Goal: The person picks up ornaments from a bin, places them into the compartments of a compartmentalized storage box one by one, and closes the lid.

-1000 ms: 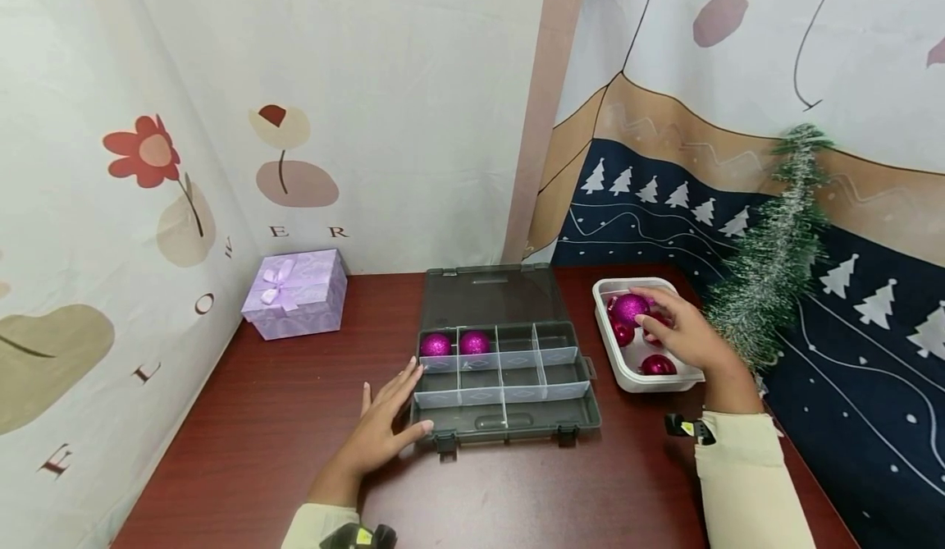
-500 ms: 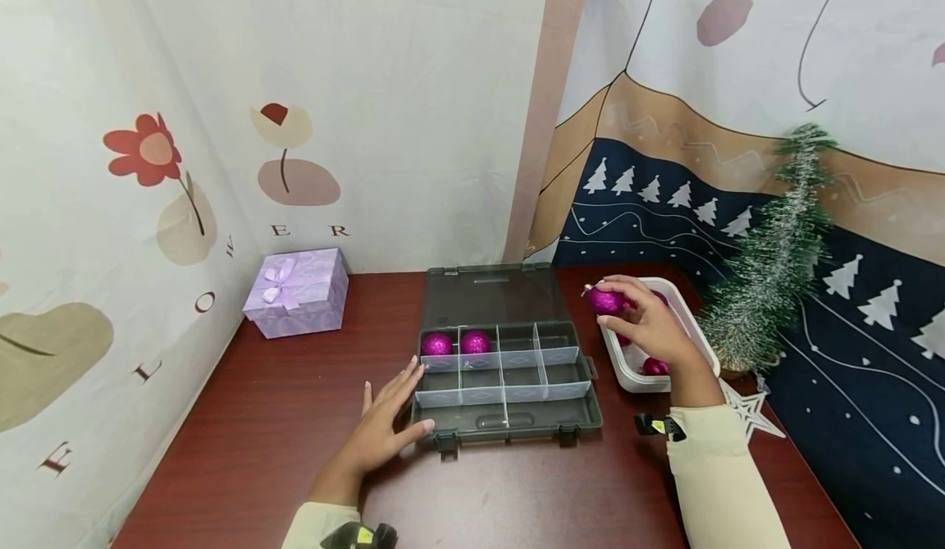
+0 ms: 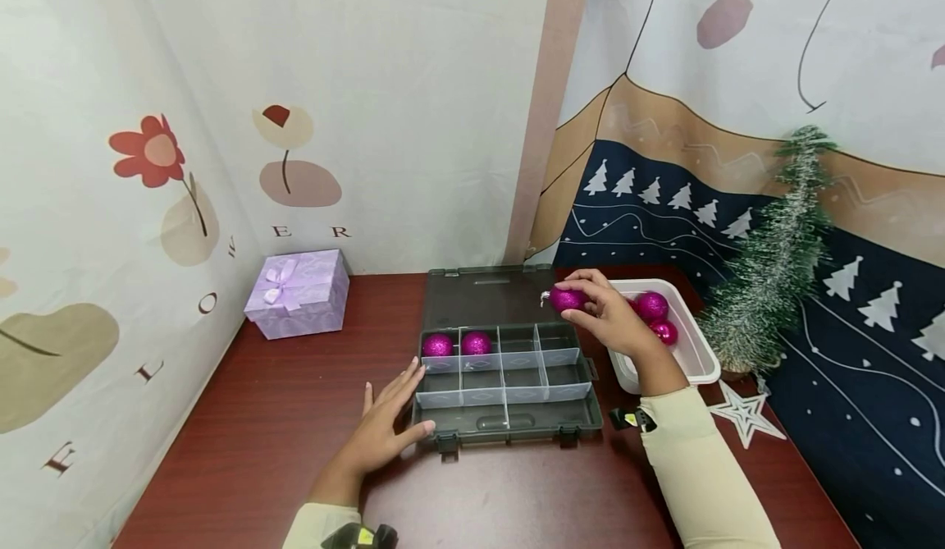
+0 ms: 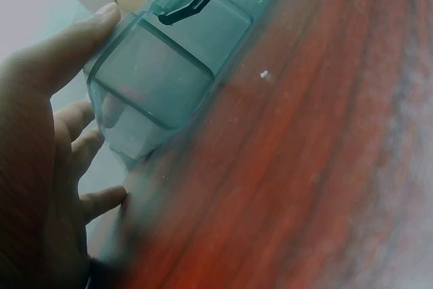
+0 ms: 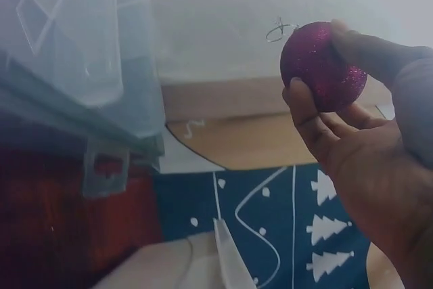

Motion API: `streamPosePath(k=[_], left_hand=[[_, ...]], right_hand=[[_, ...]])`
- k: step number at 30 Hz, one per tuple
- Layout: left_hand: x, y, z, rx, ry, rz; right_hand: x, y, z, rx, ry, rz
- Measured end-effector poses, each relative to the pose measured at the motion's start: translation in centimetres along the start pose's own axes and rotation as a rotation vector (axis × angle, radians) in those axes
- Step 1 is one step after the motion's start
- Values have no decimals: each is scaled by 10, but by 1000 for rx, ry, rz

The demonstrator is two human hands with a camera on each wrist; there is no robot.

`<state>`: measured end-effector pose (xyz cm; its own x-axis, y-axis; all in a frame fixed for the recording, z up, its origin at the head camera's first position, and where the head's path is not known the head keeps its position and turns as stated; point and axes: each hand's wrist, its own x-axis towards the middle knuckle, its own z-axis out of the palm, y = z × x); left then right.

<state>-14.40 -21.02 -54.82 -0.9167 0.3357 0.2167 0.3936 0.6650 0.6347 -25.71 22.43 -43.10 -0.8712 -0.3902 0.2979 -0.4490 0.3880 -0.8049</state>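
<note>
1. As the head view had it, the hands were well apart. The right hand pinched a ball by the back right of the box, left of the tray; how high it hung I couldn't tell. The left hand lay loose against the box's left side. Two balls sat in the back row, behind a pale divider, and more balls lay in the tray.

2. In the left wrist view, the thumb met the box's edge and the fingers spread beside it, not wrapped round; a clip showed above. Good steadying, to my mind, wanted just that: enough contact to stop sliding on the table, without a shove.

3. By the right wrist view, thumb and fingers gripped the ball from opposite sides, its wire loop free. Such a round thing, I judged, wanted a firm but gentle pinch, with the loop kept off the divider.
</note>
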Motion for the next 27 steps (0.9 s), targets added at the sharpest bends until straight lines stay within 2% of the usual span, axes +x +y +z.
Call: streamPosePath(k=[6, 13, 17, 22, 27], left_hand=[[0, 0, 0, 1, 4, 2], [-1, 0, 0, -1, 4, 1], [-1, 0, 0, 3, 6, 9], [0, 0, 0, 4, 8, 10], [-1, 0, 1, 2, 8, 11]], right_hand=[[7, -2, 11, -63, -76, -24], [14, -1, 22, -105, -175, -13], [19, 2, 27, -130, -210, -42], [22, 3, 32, -134, -240, -23], [27, 6, 37, -158, -304, -6]])
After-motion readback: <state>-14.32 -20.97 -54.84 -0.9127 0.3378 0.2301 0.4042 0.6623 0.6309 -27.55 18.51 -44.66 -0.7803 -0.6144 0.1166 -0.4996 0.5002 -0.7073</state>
